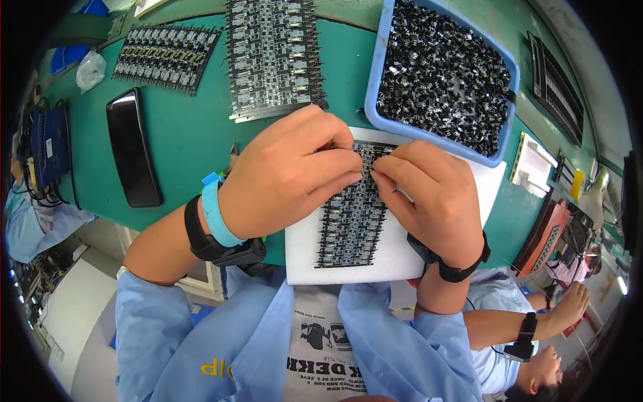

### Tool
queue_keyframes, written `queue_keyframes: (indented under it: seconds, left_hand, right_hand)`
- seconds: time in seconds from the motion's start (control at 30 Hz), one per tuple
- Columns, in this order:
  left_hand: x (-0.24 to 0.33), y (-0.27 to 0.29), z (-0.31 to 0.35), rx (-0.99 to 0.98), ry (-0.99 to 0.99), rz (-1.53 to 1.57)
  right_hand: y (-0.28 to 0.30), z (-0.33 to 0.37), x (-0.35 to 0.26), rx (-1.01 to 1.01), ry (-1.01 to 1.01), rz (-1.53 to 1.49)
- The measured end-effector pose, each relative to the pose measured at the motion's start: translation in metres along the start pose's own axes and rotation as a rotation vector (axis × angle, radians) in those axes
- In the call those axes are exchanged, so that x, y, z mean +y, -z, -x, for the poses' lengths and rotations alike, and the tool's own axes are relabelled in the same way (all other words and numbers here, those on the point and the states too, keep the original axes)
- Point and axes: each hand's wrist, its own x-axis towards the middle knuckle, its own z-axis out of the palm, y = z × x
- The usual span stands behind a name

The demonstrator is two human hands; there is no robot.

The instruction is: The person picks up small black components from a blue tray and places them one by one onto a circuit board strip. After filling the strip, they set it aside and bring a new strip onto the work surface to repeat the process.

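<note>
The left hand, with a light-blue band and a black strap at its wrist, is bent over the upper left part of a long, narrow panel of dark printed circuit boards with silvery parts. The right hand, which wears a black wrist strap, is curled over the panel's upper right part. Both have thumb and forefinger drawn toward each other (whether any small part is pinched between them, I cannot tell, as the fingers hide it), and the fingertips of the two hands are near one another over the panel.

The panel lies lengthwise away from the person, on a flat white foam sheet. Just beyond the right hand, a light-blue rectangular plastic bin is heaped with small black components bearing shiny metal bits, and its near edge overlaps the sheet. Beyond the left hand lies a broad, layered group of similar silvery circuit-board panels; farther left are another dark circuit-board panel and a black smartphone with a glossy screen, both on the green tabletop. At lower right, a co-worker's hand is raised, well apart from the panel
</note>
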Motion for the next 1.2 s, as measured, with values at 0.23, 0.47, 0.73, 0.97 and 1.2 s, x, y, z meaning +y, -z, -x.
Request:
queue_keyframes:
  seconds: [0.23, 0.47, 0.73, 0.97, 1.2]
  left_hand:
    - [0.0, -0.001, 0.0, 0.007, -0.007, -0.012]
    - [0.001, 0.003, -0.002, -0.025, -0.006, -0.02]
    - [0.002, 0.001, -0.002, -0.012, 0.049, 0.004]
    - [0.002, 0.0, -0.001, -0.012, 0.076, 0.007]
    - [0.004, 0.001, -0.003, -0.033, 0.06, -0.016]
  right_hand:
    - [0.009, -0.001, 0.001, 0.056, -0.132, -0.161]
    - [0.005, -0.003, 0.017, 0.374, -0.315, -0.069]
    - [0.005, -0.003, 0.018, 0.406, -0.387, -0.09]
    - [0.006, -0.006, 0.019, 0.34, -0.454, -0.045]
    - [0.002, -0.003, 0.025, 0.341, -0.453, -0.103]
